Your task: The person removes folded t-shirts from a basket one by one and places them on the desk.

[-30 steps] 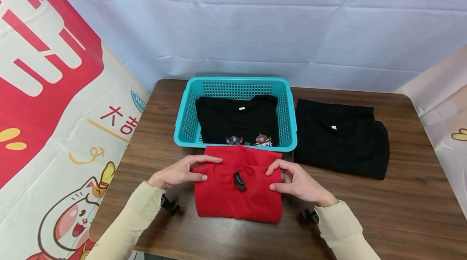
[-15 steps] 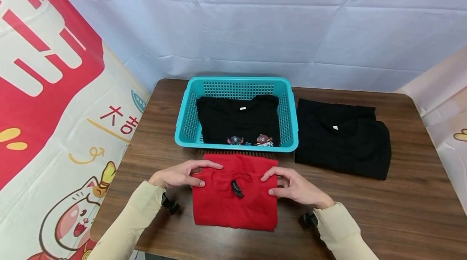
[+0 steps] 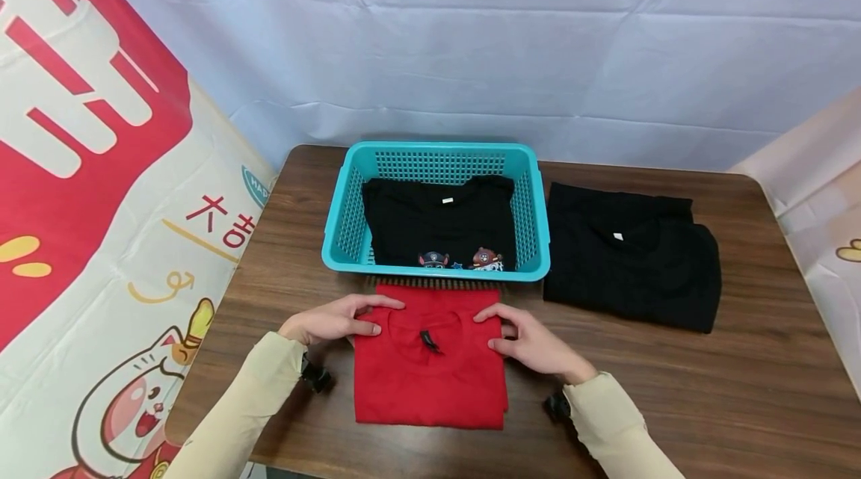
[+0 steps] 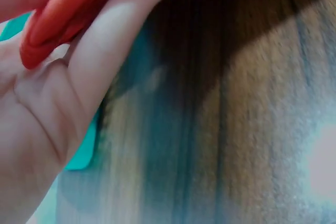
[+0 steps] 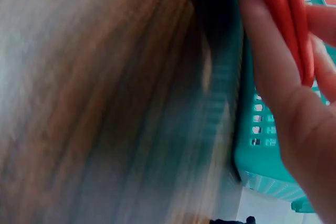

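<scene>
A folded red T-shirt (image 3: 430,393) with a dark neck tag lies in front of the basket, its collar facing up. At its left edge my left hand (image 3: 332,320) pinches the fabric, thumb on top. Opposite, my right hand (image 3: 534,341) grips the right edge. The left wrist view has a red fold (image 4: 58,22) between thumb and fingers; the right wrist view has red layers (image 5: 286,24) held the same way. Behind the shirt stands a turquoise basket (image 3: 437,274), holding a folded black T-shirt (image 3: 437,221) with cartoon figures along its front.
Another folded black T-shirt (image 3: 632,270) lies right of the basket on the brown wooden table (image 3: 760,359). A pale cloth backdrop (image 3: 430,53) hangs behind the table, and a printed banner (image 3: 101,240) hangs along the left.
The red T-shirt has come back from the basket's front rim toward the person, and its front now looks smoother. The right hand has shifted left; both hands keep hold of the edges.
</scene>
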Tool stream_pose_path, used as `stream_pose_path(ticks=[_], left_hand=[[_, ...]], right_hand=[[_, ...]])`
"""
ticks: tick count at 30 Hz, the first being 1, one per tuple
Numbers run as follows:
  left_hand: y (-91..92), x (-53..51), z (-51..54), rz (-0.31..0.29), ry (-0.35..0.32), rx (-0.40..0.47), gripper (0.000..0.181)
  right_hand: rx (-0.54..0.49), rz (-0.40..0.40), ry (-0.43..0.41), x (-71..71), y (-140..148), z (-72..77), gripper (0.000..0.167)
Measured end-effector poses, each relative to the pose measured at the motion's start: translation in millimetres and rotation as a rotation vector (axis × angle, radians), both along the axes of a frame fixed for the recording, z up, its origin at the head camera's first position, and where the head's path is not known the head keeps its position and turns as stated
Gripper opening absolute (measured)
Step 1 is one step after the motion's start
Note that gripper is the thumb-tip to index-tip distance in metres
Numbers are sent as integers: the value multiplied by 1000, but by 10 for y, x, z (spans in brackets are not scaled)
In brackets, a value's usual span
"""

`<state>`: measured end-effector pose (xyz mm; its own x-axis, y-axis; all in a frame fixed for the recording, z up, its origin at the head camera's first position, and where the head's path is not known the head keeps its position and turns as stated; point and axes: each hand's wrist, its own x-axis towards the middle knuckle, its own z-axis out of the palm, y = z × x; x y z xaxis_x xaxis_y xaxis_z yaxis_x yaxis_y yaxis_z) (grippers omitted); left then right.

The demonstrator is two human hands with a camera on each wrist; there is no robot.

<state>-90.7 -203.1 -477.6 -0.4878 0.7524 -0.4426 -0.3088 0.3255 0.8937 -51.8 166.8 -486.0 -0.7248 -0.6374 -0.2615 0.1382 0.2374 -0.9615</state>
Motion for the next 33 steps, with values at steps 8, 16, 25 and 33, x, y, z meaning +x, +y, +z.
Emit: stream_pose_path(ticks=[8, 16, 25, 33], left_hand=[[-34, -43, -101, 85, 32, -120, 53], [-50, -64, -118, 122, 120, -199, 51], [-27, -48, -112, 152, 255, -229, 46], [-42, -48, -67, 145, 290, -249, 45]], right_hand=[[200, -35, 147, -1, -55, -31, 37], [364, -57, 290, 6, -139, -15, 37], [538, -90, 322, 36, -200, 79, 39], [594, -54, 298, 6, -185, 138, 41]])
